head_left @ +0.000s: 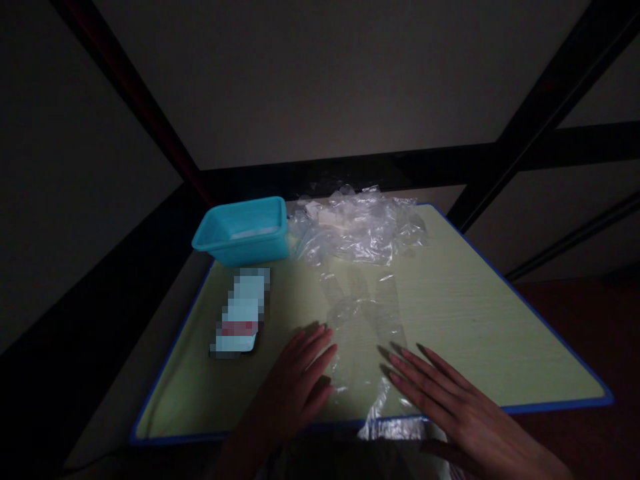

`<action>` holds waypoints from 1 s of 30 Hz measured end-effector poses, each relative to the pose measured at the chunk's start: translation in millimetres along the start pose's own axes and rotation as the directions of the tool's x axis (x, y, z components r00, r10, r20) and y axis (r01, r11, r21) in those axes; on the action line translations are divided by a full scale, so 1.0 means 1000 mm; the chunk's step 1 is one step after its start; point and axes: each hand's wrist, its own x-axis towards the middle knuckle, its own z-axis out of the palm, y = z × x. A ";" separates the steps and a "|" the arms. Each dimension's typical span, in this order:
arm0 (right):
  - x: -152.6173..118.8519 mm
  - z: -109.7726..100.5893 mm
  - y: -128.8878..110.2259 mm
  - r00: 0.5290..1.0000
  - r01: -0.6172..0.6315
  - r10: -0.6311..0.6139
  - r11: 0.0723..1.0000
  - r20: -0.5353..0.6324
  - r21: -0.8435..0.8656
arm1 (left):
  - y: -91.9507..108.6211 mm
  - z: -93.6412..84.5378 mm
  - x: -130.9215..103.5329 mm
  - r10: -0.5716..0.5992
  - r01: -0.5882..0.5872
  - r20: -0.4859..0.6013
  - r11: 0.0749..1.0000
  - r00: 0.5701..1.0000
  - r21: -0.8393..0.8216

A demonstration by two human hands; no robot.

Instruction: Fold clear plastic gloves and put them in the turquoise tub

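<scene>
A clear plastic bag with two handle loops (363, 333) lies spread on the table, its lower end hanging over the front edge. My left hand (303, 373) is at the bag's left side, fingers stretched out and pointing to the right. On the other side my right hand (440, 393) has its fingers extended, their tips at the bag's right edge. Neither hand grasps anything. Whether the fingertips press on the plastic or hover just over it, I cannot tell.
A heap of crumpled clear plastic bags (365, 230) lies at the back. Left of it stands a turquoise plastic basin (250, 250). A phone-like device with a blurred screen (243, 313) rests on the left. The pale table (475, 320) has a blue edge, with walls behind.
</scene>
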 end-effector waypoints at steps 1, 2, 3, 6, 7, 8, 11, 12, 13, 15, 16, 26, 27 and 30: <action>0.003 0.003 -0.001 1.000 -0.006 0.006 1.000 0.000 -0.015 | 0.002 0.000 0.000 0.000 0.000 0.046 1.000 0.999 -0.008; 0.005 0.005 -0.002 1.000 -0.010 0.010 1.000 -0.001 -0.026 | 0.004 -0.001 -0.001 -0.001 0.002 0.086 1.000 0.996 -0.014; 0.007 0.007 -0.003 1.000 -0.017 0.017 0.999 0.002 -0.033 | 0.005 -0.002 -0.002 -0.008 0.010 0.119 1.000 0.993 -0.017; 0.012 0.009 -0.005 1.000 -0.008 0.008 1.000 0.019 -0.025 | 0.005 -0.005 -0.007 -0.028 0.032 0.175 0.999 0.984 -0.021; 0.014 0.008 -0.005 1.000 0.007 -0.007 1.000 0.024 -0.014 | 0.005 -0.006 -0.009 -0.024 0.029 0.183 0.999 0.983 -0.021; 0.015 0.007 -0.005 0.999 0.020 -0.020 1.000 0.026 0.003 | 0.005 -0.006 -0.011 -0.015 0.019 0.189 1.000 0.982 -0.018; 0.017 0.002 -0.003 0.999 0.040 -0.043 0.995 0.030 0.093 | 0.007 -0.006 -0.014 0.026 -0.026 0.189 1.000 0.982 0.002; 0.018 0.000 -0.003 0.999 0.037 -0.041 0.990 0.034 0.133 | 0.008 -0.005 -0.014 0.037 -0.040 0.187 0.999 0.982 0.011; 0.020 -0.003 -0.002 0.999 0.033 -0.040 0.984 0.037 0.174 | 0.010 -0.005 -0.013 0.048 -0.052 0.182 0.998 0.982 0.020; 0.022 -0.009 -0.002 0.999 0.022 -0.033 0.968 0.040 0.249 | 0.014 -0.003 -0.011 0.067 -0.073 0.170 0.997 0.983 0.033; 0.024 -0.012 -0.002 0.999 0.017 -0.028 0.960 0.036 0.281 | 0.016 -0.002 -0.010 0.074 -0.081 0.162 0.996 0.984 0.037; 0.024 -0.016 -0.001 0.996 0.081 -0.071 0.948 -0.044 0.309 | 0.015 0.003 0.003 0.009 -0.016 0.111 0.998 0.994 0.067; 0.023 -0.015 -0.001 0.996 0.091 -0.086 0.955 -0.032 0.283 | 0.014 0.003 0.005 0.000 -0.008 0.105 0.997 0.995 0.071; 0.020 -0.012 0.000 0.993 0.120 -0.121 0.972 -0.009 0.202 | 0.010 0.001 0.010 -0.011 0.004 0.089 0.997 0.996 0.080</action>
